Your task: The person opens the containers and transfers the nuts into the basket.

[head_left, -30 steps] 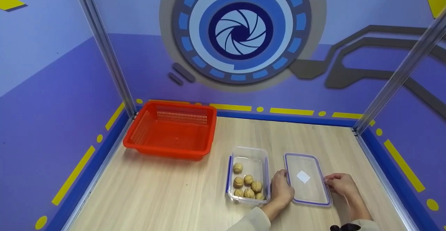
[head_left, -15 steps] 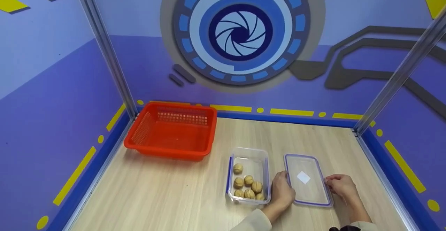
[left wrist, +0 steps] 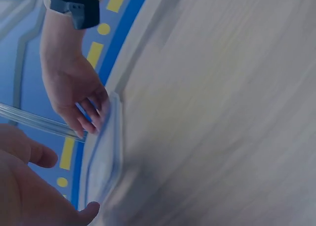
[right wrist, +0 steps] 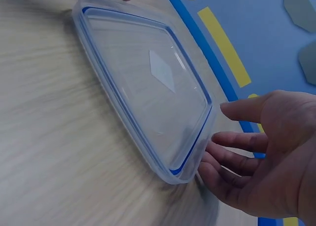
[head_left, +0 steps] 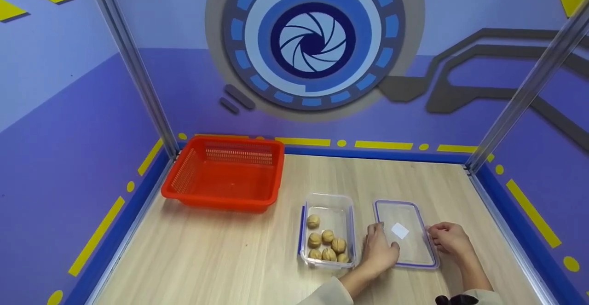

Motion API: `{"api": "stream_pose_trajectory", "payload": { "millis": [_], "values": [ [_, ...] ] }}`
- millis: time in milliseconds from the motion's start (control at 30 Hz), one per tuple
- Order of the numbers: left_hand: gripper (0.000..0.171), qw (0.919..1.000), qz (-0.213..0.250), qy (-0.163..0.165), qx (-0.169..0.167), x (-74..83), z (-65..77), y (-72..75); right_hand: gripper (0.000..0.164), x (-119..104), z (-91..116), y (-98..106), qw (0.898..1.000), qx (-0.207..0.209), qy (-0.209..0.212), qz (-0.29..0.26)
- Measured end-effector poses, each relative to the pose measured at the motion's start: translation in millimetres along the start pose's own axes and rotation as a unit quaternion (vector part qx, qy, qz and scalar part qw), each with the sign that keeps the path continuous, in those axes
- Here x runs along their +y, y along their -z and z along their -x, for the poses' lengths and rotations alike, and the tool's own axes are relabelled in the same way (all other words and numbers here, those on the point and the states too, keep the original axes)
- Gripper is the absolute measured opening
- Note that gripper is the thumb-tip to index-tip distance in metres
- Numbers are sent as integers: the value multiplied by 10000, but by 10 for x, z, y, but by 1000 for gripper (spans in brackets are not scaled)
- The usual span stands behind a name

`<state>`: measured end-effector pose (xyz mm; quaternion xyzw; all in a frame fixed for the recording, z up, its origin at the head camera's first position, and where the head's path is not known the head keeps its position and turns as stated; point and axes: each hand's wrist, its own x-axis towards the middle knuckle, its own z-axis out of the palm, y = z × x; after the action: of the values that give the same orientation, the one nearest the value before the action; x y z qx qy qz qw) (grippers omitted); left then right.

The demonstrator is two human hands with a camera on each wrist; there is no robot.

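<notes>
A clear lid [head_left: 407, 250] with a blue seal and a white label [head_left: 400, 231] lies on the table. My left hand [head_left: 380, 249] is at its left edge, thumb spread out over the lid; in the left wrist view that hand [left wrist: 29, 186] has thumb and fingers apart. At the right edge, my right hand [head_left: 453, 239] touches the rim with its fingertips. The right wrist view shows this hand [right wrist: 276, 152] with thumb off the lid [right wrist: 143, 97] and fingers loosely bent. Left of the lid stands a clear box [head_left: 336, 215] holding several walnuts [head_left: 338, 245].
An empty red basket [head_left: 221, 199] stands at the back left of the wooden table [head_left: 221, 259]. Printed blue-purple panels [head_left: 184, 79] and metal posts [head_left: 142, 75] enclose the table at the back and both sides.
My left hand has shifted slightly and its thumb has swung out over the lid. The right hand stays at the right edge. Box, walnuts and basket have not moved.
</notes>
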<state>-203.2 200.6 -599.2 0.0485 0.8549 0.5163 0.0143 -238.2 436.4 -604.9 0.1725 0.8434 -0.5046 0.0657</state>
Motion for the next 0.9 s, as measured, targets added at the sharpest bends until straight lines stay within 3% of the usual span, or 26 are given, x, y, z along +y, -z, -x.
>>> {"api": "stream_pose_trajectory", "payload": {
  "millis": [233,433,500,700,900],
  "values": [
    [49,9939,602,-368,-853,100,116,435,45,-216,67,6,9982,176,434,371],
    [43,9835,1243,-638,-1149,94,113,880,47,-501,155,-66,9936,185,937,603],
    [42,9811,1391,-680,-1159,55,75,1033,47,-589,187,-127,9919,126,1138,554],
    [40,9852,1229,-719,-958,-118,-92,1464,45,-804,271,-401,9883,-230,1491,201],
    [41,9903,905,-790,-701,-295,-265,1759,39,-954,285,-721,9851,-435,1663,12]
  ]
}}
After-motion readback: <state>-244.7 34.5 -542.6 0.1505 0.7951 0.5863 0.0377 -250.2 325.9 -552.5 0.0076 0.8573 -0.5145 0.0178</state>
